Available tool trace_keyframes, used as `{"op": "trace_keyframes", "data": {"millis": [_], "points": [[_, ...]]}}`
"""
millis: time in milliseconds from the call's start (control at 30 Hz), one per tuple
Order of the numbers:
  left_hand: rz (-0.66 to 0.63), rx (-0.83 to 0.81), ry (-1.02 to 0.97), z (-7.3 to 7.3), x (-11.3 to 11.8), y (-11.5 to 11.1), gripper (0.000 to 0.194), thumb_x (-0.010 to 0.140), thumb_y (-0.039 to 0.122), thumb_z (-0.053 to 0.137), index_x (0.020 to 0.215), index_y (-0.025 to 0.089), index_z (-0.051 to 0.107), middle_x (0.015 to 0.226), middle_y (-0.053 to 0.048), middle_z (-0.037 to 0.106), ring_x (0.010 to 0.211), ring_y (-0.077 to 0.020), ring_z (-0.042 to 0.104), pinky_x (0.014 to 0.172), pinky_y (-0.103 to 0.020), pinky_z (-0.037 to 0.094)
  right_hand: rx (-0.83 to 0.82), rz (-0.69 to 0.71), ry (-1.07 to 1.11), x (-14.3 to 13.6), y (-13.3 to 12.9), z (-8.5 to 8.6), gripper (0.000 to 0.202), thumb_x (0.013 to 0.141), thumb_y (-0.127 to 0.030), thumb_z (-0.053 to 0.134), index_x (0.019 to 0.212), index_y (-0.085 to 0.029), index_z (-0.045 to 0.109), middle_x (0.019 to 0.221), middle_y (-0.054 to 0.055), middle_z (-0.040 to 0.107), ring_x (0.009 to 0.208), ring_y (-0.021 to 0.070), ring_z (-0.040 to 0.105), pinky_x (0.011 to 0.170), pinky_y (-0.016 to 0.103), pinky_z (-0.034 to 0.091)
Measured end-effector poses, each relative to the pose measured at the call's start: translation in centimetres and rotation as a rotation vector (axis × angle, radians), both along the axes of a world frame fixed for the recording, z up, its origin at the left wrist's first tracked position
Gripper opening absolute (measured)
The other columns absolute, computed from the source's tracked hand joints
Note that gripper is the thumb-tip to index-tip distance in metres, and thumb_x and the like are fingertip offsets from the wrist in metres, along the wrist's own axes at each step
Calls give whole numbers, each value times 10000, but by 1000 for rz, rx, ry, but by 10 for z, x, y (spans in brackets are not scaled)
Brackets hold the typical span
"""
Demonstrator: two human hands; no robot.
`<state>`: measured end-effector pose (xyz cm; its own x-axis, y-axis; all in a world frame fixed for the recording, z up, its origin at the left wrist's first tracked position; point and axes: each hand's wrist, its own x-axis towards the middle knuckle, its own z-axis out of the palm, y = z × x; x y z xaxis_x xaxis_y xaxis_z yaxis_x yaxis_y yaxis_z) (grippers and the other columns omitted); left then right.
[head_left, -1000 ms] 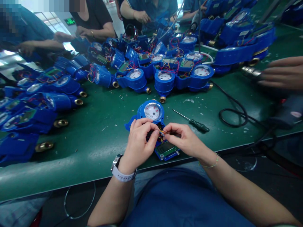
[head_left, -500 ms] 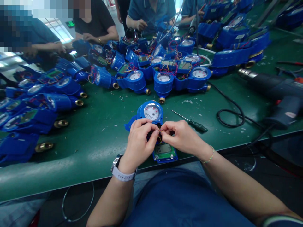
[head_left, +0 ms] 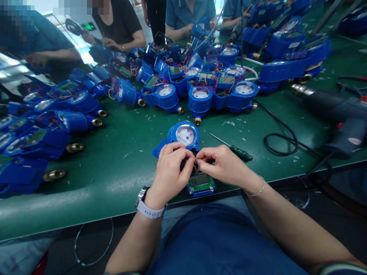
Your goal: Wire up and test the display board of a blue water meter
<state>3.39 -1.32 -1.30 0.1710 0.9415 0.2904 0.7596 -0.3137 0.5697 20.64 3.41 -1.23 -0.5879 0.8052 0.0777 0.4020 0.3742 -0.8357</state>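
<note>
A blue water meter [head_left: 185, 134] with a round white dial lies in front of me near the table edge. Its green circuit board with a grey display [head_left: 200, 180] faces up at the near end. Thin coloured wires [head_left: 196, 167] run between dial and board, partly behind my fingers. My left hand [head_left: 173, 168] is closed in a pinch over the meter's middle, thumb and forefinger on the wires. Opposite it, my right hand [head_left: 222, 164] pinches the same thin wires, fingertips nearly touching the left ones. A screwdriver [head_left: 241, 152] with a dark green handle lies beyond my right hand.
Several blue water meters [head_left: 200, 100] with brass ends crowd the far side, and more meters [head_left: 34, 141] lie at the left. A heat gun [head_left: 338, 110] with a black cable [head_left: 282, 143] rests at the right. Co-workers [head_left: 120, 30] sit across the green table [head_left: 114, 168].
Both hands stay pinched at the wires with only slight finger movement. The view has shifted a little. Across the table, co-workers' hands have moved, one now at a meter.
</note>
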Motion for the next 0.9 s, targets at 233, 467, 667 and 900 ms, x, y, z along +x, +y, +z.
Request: {"op": "trace_keyframes", "data": {"millis": [233, 467, 667, 900], "points": [[-1, 1, 9, -1, 0, 0, 108, 917, 194, 519, 850, 204, 603, 897, -57, 669, 1081, -259, 546, 945, -470, 442, -17, 4, -28, 0, 1, 0, 145, 825, -137, 583, 753, -145, 709, 642, -2, 656, 574, 102, 567, 564, 224, 332], [5, 17, 1, -1, 1, -1, 104, 917, 179, 510, 851, 198, 589, 905, -60, 669, 1076, -257, 550, 955, -479, 438, -57, -34, -60, -4, -1, 2, 91, 782, -103, 600, 733, -148, 663, 629, -22, 616, 556, 87, 506, 547, 217, 314], [6, 1, 0, 0, 1, -1, 98, 913, 185, 522, 843, 207, 588, 893, -51, 677, 1094, -263, 551, 978, -494, 429, -100, -3, -18, 2, -3, -1, 115, 766, -72, 571, 760, -149, 656, 671, -24, 641, 599, 99, 555, 571, 213, 368], [23, -4, -14, 0, 1, -1, 106, 913, 194, 510, 837, 215, 581, 908, -50, 673, 1095, -258, 565, 1027, -536, 395, -169, 17, 63, 11, -4, -8, 187, 793, -89, 539, 876, -153, 694, 795, -5, 682, 674, 108, 587, 609, 206, 426]]}}
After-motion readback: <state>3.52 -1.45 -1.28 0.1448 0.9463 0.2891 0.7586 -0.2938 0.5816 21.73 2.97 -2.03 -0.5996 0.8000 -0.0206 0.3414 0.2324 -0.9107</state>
